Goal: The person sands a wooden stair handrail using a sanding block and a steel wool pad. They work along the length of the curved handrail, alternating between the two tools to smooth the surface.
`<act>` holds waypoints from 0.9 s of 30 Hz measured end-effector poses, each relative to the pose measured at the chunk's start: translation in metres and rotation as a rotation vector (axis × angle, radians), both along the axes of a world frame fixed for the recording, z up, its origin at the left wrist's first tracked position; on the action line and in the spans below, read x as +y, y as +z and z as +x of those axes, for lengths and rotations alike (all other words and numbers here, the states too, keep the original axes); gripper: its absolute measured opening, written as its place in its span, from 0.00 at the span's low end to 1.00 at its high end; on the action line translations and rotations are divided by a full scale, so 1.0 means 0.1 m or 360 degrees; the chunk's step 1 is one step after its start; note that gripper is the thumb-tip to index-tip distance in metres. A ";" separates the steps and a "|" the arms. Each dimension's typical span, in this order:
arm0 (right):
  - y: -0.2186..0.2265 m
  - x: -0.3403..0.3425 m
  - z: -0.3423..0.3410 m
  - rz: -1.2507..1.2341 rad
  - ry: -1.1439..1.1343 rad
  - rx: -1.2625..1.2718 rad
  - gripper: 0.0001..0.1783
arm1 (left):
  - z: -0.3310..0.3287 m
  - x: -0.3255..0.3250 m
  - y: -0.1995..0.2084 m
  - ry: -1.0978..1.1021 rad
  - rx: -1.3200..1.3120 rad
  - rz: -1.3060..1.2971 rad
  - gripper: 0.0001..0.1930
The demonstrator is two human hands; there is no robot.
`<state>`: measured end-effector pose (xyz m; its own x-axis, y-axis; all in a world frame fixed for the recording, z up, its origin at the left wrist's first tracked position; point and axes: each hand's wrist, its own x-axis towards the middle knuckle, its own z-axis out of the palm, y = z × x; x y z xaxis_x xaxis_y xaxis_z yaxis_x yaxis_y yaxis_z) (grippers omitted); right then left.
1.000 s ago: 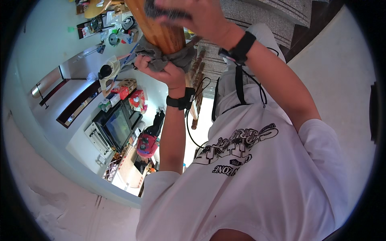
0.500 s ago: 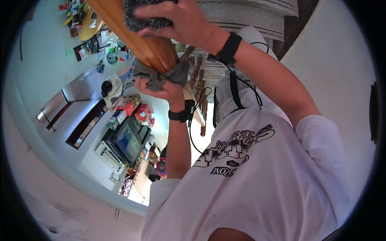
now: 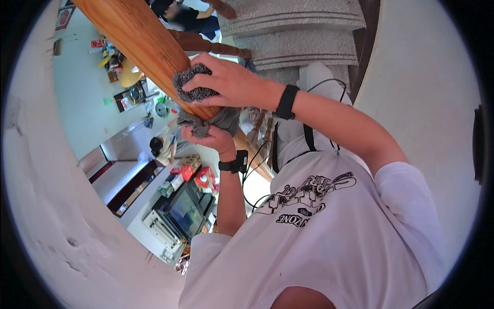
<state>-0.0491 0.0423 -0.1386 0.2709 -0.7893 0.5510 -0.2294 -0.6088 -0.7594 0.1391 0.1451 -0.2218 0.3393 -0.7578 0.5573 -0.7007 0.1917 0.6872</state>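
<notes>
A wooden handrail point(image 3: 139, 41) slants from the upper left toward the middle of the view, its grain showing. My right hand point(image 3: 231, 82) grips a dark grey, speckled scrubbing sponge point(image 3: 191, 86) against the rail's side. Just below it, my left hand point(image 3: 211, 141) is closed on a grey cloth point(image 3: 226, 121) wrapped around the rail. The cloth hides the part of the rail under it. Both wrists wear black straps.
Grey stone steps point(image 3: 293, 44) lie at the top, with turned wooden balusters point(image 3: 216, 47) beside them. A pale wall point(image 3: 417, 98) rises on the right. Beyond the rail is a lower room with a television point(image 3: 185, 211), red boxes point(image 3: 206, 177) and two people point(image 3: 164, 147).
My right hand with the sponge has come down the rail, closer to my left hand. The view has shifted, bringing more of the rail and steps into sight. The cloth stays around the rail.
</notes>
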 end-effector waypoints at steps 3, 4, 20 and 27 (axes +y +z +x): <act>0.11 0.10 -0.13 0.0262 0.0023 0.0088 0.23 | -0.12 -0.08 0.14 -0.0070 0.0064 0.0054 0.22; 0.14 0.13 -0.15 0.0344 0.0007 0.0112 0.23 | -0.15 -0.12 0.20 -0.0085 0.0044 0.0064 0.22; 0.33 -0.07 0.04 0.0939 -0.0303 -0.1535 0.24 | -0.80 -1.78 1.84 -0.0413 -0.0994 -0.0382 0.40; 0.24 -0.13 0.03 0.0897 -0.0361 -0.1595 0.23 | -0.82 -1.34 1.52 -0.0282 -0.0806 -0.0154 0.42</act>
